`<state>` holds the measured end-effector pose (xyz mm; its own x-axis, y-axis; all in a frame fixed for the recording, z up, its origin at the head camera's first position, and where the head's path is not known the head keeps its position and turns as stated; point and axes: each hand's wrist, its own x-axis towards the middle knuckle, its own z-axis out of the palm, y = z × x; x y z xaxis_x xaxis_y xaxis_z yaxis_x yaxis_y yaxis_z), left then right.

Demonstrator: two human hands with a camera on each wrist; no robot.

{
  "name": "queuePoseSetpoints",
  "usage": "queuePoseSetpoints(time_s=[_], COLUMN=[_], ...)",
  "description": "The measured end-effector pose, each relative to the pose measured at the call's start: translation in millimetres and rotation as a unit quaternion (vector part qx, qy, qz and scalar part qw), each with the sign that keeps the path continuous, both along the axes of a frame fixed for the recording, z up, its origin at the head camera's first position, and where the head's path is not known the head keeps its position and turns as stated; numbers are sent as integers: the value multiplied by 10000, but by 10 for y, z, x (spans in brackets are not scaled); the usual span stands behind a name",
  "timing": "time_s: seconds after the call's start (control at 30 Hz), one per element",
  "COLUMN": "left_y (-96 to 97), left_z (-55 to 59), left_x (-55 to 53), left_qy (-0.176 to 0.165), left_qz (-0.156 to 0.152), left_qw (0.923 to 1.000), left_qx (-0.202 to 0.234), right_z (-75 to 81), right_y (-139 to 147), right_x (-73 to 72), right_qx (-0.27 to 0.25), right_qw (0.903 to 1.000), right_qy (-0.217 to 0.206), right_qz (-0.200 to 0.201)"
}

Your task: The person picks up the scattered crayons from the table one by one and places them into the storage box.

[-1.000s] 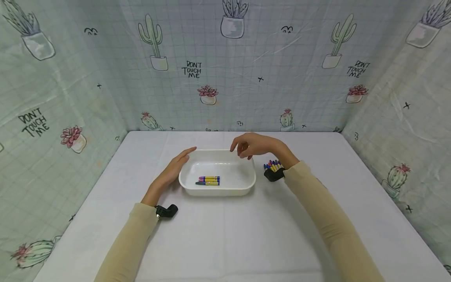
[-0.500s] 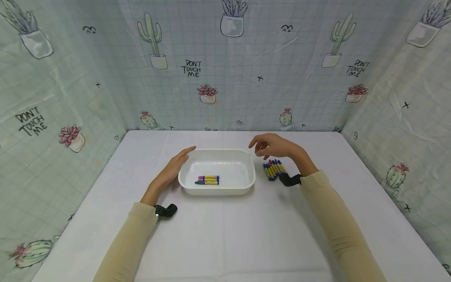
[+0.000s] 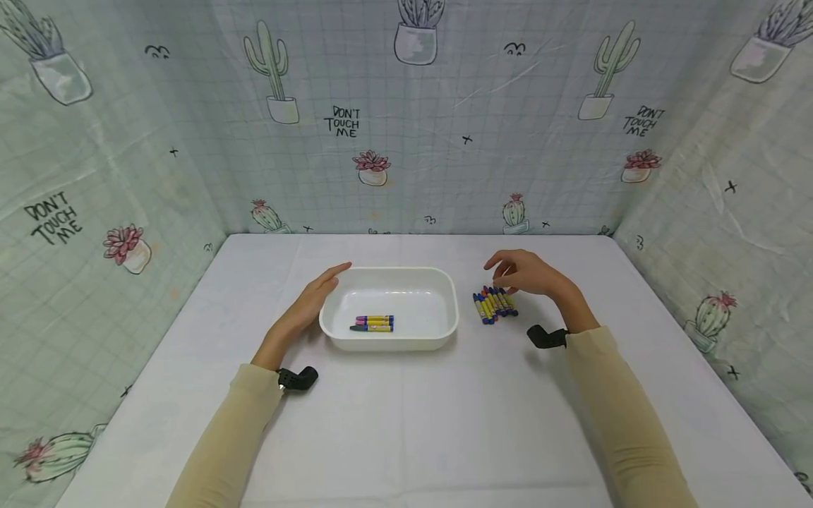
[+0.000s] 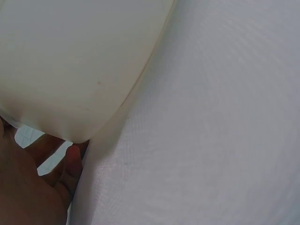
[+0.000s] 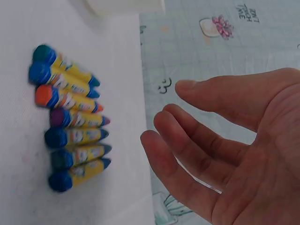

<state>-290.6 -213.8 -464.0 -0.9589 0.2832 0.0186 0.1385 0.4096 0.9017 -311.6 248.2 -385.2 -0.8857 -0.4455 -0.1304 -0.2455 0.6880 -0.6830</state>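
A white rectangular tray (image 3: 389,345) stands on the table with three yellow-wrapped crayons (image 3: 374,324) lying side by side in its front left part. My left hand (image 3: 309,300) rests against the tray's left side, fingers stretched along the rim; the left wrist view shows fingers (image 4: 70,161) by the tray's outer wall (image 4: 70,108). To the right of the tray lies a row of several crayons (image 3: 495,305), with blue, orange, purple and green ends in the right wrist view. Just behind and above this row hovers my right hand (image 3: 530,273), fingers loosely bent and apart, holding nothing.
A white cloth covers the table (image 3: 394,423). Around its back and sides hangs a pale curtain (image 3: 432,141) printed with cacti. Each wrist carries a black camera mount, one on the left (image 3: 298,379) and one on the right (image 3: 546,336).
My right hand has moved from above the tray's back right corner rightward to the crayon row, uncovering it. My left hand, the tray and the crayons in it have stayed put.
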Motion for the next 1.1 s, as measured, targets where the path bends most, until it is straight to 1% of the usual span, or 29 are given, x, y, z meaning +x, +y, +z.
queuePoseSetpoints(time_s=[0.13,0.37,0.57,0.83,0.97,1.1], left_y=[1,15,15,4,0,-9], left_z=[7,42,36,2,-5,9], left_x=[-3,24,17,-12,-16,-4], left_qy=[-30,-72,-60,60,55,-1], left_qz=[-8,-16,-92,-205,-205,-136], left_qw=[10000,10000,9999,9997,9997,9999], left_qx=[31,25,82,150,122,107], right_z=[-77,-207,-294,-438,-450,-437], right_y=[93,178,209,221,221,223], right_x=[18,30,47,17,11,6], right_qx=[151,338,398,440,465,485], right_qw=[9994,9966,9935,9924,9923,9928], right_qy=[-91,-295,-413,-448,-445,-416], right_qz=[-313,-686,-981,-1060,-1056,-1008])
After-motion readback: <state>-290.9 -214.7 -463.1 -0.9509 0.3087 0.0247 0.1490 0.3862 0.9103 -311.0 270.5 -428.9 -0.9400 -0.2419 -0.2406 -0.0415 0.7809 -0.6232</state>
